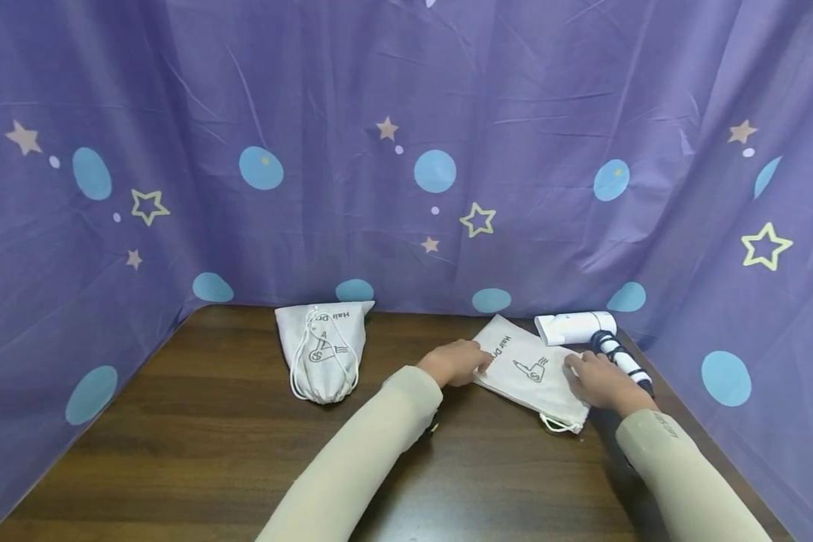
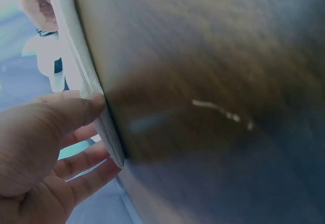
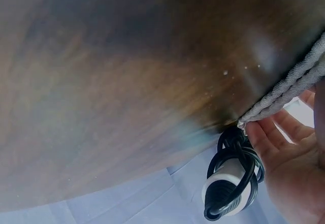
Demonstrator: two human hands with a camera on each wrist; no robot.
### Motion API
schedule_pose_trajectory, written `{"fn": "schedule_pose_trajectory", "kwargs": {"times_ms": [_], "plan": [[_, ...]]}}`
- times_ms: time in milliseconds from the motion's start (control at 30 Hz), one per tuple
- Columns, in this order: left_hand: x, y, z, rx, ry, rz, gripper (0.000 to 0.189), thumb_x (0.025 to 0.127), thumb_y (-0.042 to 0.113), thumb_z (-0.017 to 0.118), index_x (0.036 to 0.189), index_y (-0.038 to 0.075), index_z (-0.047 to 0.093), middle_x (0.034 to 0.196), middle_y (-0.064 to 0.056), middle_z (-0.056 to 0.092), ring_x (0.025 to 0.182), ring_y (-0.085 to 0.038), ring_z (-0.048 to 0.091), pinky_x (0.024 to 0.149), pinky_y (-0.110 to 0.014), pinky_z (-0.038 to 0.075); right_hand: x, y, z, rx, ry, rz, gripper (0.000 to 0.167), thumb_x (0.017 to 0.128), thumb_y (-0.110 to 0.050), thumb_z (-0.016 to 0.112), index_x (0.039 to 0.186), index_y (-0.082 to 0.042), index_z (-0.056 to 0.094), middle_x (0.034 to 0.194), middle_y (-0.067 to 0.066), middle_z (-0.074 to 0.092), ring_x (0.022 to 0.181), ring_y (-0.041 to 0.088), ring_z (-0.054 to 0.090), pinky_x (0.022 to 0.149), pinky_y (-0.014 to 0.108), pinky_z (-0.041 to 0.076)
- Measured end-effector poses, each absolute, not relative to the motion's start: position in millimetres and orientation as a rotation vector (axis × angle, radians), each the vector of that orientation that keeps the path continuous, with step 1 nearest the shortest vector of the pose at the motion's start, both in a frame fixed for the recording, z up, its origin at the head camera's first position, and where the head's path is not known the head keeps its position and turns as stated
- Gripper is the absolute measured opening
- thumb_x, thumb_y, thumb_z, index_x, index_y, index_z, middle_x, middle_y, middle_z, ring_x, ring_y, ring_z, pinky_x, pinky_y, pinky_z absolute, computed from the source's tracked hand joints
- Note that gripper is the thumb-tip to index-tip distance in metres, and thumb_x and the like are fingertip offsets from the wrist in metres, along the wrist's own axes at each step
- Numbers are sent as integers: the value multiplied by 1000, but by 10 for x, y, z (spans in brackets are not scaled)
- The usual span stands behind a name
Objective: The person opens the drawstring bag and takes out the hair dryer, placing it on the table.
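A pale drawstring bag (image 1: pixel 531 367) printed with a hair dryer picture lies at the right of the table, its corded end toward the near right. My left hand (image 1: pixel 455 363) holds the bag's left edge. In the left wrist view its thumb (image 2: pixel 84 113) lies on the near side of the hem and the other fingers are behind. On the bag's right side, my right hand (image 1: pixel 603 382) grips the edge close to the drawstring (image 3: pixel 284 89). Just behind that hand lies a white hair dryer (image 1: pixel 574 328), black cord wound round its handle (image 1: pixel 625 361).
A second printed drawstring bag (image 1: pixel 321 354) rests at the back left of the brown wooden table (image 1: pixel 210 421), its gathered end facing me. Purple curtains (image 1: pixel 352 226) with stars and dots enclose the back and both sides. A small dark object (image 1: pixel 432 427) shows partly from behind the left sleeve.
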State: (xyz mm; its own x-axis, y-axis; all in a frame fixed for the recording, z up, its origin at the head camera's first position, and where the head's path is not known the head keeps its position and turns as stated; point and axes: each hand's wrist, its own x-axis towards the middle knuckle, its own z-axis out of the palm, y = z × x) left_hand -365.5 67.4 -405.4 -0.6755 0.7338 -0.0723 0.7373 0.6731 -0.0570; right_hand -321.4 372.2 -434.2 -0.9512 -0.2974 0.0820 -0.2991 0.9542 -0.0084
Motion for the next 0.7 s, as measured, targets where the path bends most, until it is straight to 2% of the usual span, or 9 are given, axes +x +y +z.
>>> {"fn": "schedule_pose_trajectory", "kwargs": {"times_ms": [133,267,367,700], "plan": [[-3649,572,-4022,1264,2855,-47,19,97,13,67,114,21,67,110,0,61,103,-18,60,89,-28,48,-3236,3735,-4361,474,-3038,62,29,98,-14,57,123,0,61,96,17,59,88,37,56,82,57,48],[-3655,428,-3952,1301,2880,59,21,96,17,70,117,18,67,113,-1,61,108,-20,60,94,-31,47,-3230,3719,-4295,459,-3080,86,28,98,-13,58,122,0,63,101,18,62,96,40,60,88,59,49],[-3644,280,-3865,1324,2896,143,24,95,15,72,118,14,67,111,-3,60,109,-23,59,97,-33,46,-3221,3698,-4223,456,-3098,87,27,98,-12,60,122,0,64,103,19,63,99,41,61,90,59,49],[-3560,-467,-3700,1283,2997,335,20,96,13,71,116,11,66,113,-8,61,107,-28,57,95,-41,47,-3202,3700,-4254,457,-3090,84,23,97,-7,60,117,0,65,101,20,63,99,43,62,90,60,49]]}}
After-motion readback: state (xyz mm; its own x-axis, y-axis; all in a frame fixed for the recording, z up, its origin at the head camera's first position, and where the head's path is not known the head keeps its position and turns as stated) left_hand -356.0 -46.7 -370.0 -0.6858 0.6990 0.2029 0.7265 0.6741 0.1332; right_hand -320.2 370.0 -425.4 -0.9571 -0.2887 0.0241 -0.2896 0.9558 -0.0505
